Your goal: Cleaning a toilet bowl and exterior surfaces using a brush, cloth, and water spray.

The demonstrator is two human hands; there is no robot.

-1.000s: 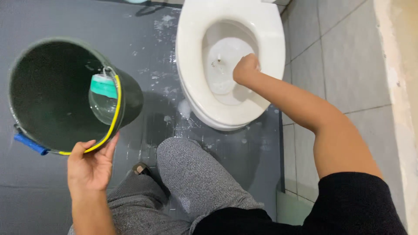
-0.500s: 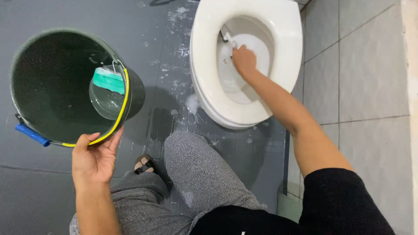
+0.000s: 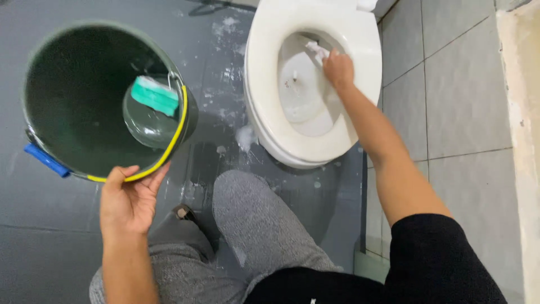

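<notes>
My right hand [image 3: 338, 68] is inside the bowl of a white toilet [image 3: 264, 84], closed on a small white cloth or sponge [image 3: 318, 50] pressed against the far inner wall. My left hand [image 3: 130, 198] grips the near rim of a dark green bucket [image 3: 73, 101], tilted toward me. The bucket has a yellow handle wire [image 3: 174, 135] with a blue grip [image 3: 46, 160]. Inside it lie a teal sponge [image 3: 155, 95] and some water at the bottom.
My knee in grey trousers [image 3: 253, 219] is bent between bucket and toilet. The dark grey floor [image 3: 219, 67] carries foam and wet patches near the toilet base. Light grey tiles [image 3: 450, 101] lie to the right, with a pale ledge at the far right.
My right hand has moved from the bowl's middle up to its far inner wall. The bucket stays held in my left hand, roughly in place.
</notes>
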